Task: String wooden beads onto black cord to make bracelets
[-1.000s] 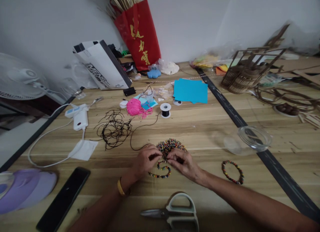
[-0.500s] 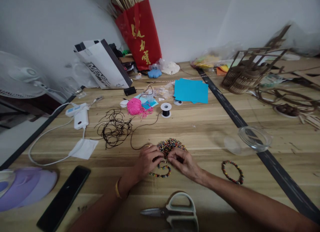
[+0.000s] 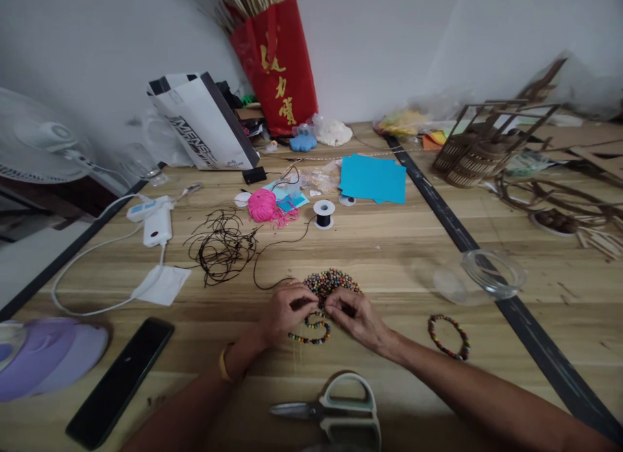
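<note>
My left hand [image 3: 283,309] and my right hand [image 3: 354,314] meet fingertip to fingertip on the wooden table [image 3: 379,244], both pinched. Between and below them curves a partly strung line of coloured beads [image 3: 311,335] on a black cord. Just beyond my fingers lies a pile of loose coloured beads [image 3: 331,282]. The cord runs back to a tangle of black cord [image 3: 221,247] and a small black spool [image 3: 324,213]. A finished bead bracelet [image 3: 448,336] lies to the right of my right wrist.
Scissors [image 3: 335,413] lie near the front edge. A black phone [image 3: 121,380] and a purple object [image 3: 46,354] sit at front left. A clear plastic tub [image 3: 479,276], pink yarn [image 3: 263,205], blue paper [image 3: 372,178], a power bank [image 3: 156,226], bags and wooden parts fill the back.
My hands stay pinched together at the bead string, with only small finger shifts. The view has tilted slightly.
</note>
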Demonstrator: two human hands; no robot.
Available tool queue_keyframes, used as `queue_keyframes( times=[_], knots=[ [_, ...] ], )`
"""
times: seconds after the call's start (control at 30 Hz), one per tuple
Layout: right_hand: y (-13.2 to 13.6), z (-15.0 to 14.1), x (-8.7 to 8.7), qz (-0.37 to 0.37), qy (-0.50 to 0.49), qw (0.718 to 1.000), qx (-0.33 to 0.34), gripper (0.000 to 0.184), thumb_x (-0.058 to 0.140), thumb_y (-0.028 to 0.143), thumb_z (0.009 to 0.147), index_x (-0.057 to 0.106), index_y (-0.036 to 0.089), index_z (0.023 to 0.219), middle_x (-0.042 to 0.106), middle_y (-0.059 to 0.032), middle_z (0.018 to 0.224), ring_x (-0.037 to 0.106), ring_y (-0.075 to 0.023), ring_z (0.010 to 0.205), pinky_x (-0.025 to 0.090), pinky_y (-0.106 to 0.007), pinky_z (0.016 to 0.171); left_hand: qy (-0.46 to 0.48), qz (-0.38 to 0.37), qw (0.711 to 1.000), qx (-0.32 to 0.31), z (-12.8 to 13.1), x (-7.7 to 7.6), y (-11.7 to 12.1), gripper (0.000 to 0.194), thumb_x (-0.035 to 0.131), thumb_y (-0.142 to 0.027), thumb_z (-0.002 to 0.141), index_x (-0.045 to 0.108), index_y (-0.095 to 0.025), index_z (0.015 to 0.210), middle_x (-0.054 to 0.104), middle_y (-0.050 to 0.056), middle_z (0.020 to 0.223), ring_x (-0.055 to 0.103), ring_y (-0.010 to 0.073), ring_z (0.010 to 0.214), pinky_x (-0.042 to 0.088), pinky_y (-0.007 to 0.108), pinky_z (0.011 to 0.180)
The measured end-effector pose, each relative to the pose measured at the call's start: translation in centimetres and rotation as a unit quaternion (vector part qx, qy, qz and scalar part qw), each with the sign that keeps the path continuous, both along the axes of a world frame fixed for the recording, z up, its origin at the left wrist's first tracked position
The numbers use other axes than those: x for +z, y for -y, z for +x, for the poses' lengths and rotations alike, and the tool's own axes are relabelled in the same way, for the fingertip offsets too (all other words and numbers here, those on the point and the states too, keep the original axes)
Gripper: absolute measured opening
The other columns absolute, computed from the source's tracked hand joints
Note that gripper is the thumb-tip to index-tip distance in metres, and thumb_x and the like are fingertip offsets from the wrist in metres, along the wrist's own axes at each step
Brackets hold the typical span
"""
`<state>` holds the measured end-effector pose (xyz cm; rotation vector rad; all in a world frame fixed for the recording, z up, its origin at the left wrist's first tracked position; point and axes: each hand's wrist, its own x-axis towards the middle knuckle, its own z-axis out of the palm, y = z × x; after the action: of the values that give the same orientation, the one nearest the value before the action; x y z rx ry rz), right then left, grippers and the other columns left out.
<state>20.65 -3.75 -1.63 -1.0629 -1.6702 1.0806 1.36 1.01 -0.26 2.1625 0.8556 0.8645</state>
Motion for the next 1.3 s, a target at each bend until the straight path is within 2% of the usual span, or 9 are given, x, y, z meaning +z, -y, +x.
queue_keyframes(
  times=[0.13, 0.27, 0.53, 1.3],
  knots=[
    [0.11, -0.05, 0.36, -0.013, -0.003, 1.000, 0.007, 0.024, 0.052, 0.034, 0.091, 0.056, 0.016, 0.076, 0.051, 0.0005, 0.065, 0.046, -0.0116, 0.061, 0.037, -0.022, 0.056, 0.042, -0.133, 0.990, 0.013, -0.28, -0.37, -0.11, 0.012, 0.066, -0.025, 0.078, 0.071, -0.014, 0.075, 0.069, 0.007, 0.070, 0.062, 0.0148, 0.065, 0.046, 0.024, 0.062],
    [0.17, -0.12, 0.49, -0.019, -0.002, 1.000, 0.008, 0.022, 0.053, 0.032, 0.090, 0.055, 0.016, 0.074, 0.050, 0.0009, 0.064, 0.045, -0.0113, 0.060, 0.037, -0.022, 0.056, 0.051, -0.187, 0.981, 0.009, -0.40, -0.59, -0.01, 0.015, 0.068, -0.027, 0.075, 0.072, -0.012, 0.076, 0.069, 0.007, 0.069, 0.061, 0.0138, 0.062, 0.045, 0.022, 0.058],
    [0.18, -0.08, 0.47, -0.019, 0.007, 1.000, 0.010, 0.023, 0.053, 0.032, 0.089, 0.055, 0.016, 0.073, 0.050, 0.0010, 0.065, 0.046, -0.0112, 0.061, 0.036, -0.022, 0.056, 0.050, -0.208, 0.977, 0.000, -0.29, -0.10, 0.17, 0.016, 0.069, -0.028, 0.076, 0.073, -0.012, 0.077, 0.069, 0.007, 0.070, 0.062, 0.0143, 0.065, 0.046, 0.022, 0.060],
    [0.15, -0.03, 0.18, -0.007, 0.022, 1.000, 0.009, 0.020, 0.053, 0.029, 0.089, 0.057, 0.016, 0.074, 0.052, 0.0005, 0.065, 0.047, -0.0114, 0.060, 0.038, -0.022, 0.055, 0.048, -0.193, 0.980, -0.015, -0.21, 0.15, 0.31, 0.013, 0.068, -0.027, 0.077, 0.073, -0.015, 0.076, 0.071, 0.007, 0.071, 0.063, 0.0153, 0.067, 0.048, 0.024, 0.063]
  ],
)
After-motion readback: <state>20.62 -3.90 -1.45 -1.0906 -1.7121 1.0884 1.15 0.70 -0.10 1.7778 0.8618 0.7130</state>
